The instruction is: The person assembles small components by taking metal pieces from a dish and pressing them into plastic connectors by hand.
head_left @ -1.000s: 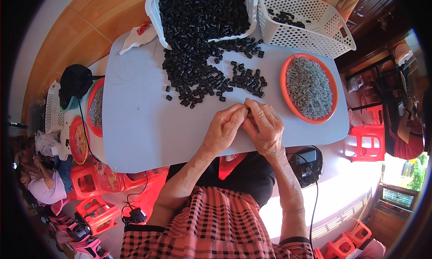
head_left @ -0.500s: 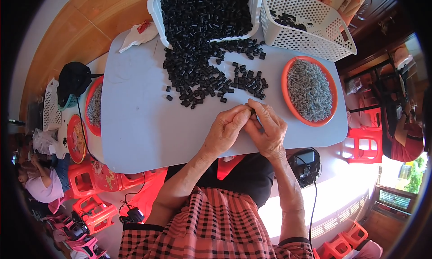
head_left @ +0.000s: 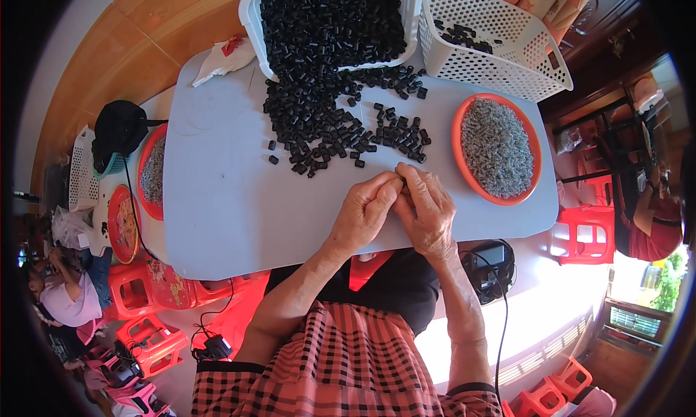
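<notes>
Evidently, in the head view, close fingertip work is the step in hand: the left hand (head_left: 364, 210) and right hand (head_left: 428, 211) meet above the near part of the bench (head_left: 225, 221), fingers drawn narrow; whatever they may pinch is too covered to tell. Loose black pieces (head_left: 319, 127) lie just beyond them, heaped out from the white tub (head_left: 251, 20); small grey pieces (head_left: 496, 149) fill the red bowl (head_left: 457, 143) on the right. The next move seems to call for steady, precise thumbs.
</notes>
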`<action>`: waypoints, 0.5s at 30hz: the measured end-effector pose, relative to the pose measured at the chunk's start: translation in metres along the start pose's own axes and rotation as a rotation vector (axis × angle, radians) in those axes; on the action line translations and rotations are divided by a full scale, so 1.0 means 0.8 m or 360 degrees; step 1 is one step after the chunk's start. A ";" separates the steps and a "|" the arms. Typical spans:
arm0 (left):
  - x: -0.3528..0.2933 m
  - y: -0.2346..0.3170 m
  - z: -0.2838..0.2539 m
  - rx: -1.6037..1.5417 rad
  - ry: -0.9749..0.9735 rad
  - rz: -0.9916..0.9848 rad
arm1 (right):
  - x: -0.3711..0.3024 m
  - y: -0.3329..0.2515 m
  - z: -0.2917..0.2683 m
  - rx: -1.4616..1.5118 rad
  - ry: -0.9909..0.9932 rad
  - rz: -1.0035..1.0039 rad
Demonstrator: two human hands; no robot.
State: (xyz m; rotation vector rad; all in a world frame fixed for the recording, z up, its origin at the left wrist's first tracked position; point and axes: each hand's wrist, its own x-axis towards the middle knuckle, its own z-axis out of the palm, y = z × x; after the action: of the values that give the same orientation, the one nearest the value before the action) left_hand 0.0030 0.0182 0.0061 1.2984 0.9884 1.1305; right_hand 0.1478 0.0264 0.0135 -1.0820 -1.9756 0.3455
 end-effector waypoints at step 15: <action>0.005 0.006 -0.003 -0.0295 -0.0111 -0.0176 | 0.001 -0.002 -0.003 0.0143 -0.0019 0.0128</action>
State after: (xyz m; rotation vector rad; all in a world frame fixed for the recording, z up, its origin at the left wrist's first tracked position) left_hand 0.0011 0.0222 0.0112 1.1139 0.8714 1.0588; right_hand 0.1482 0.0254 0.0162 -1.1058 -1.9122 0.4804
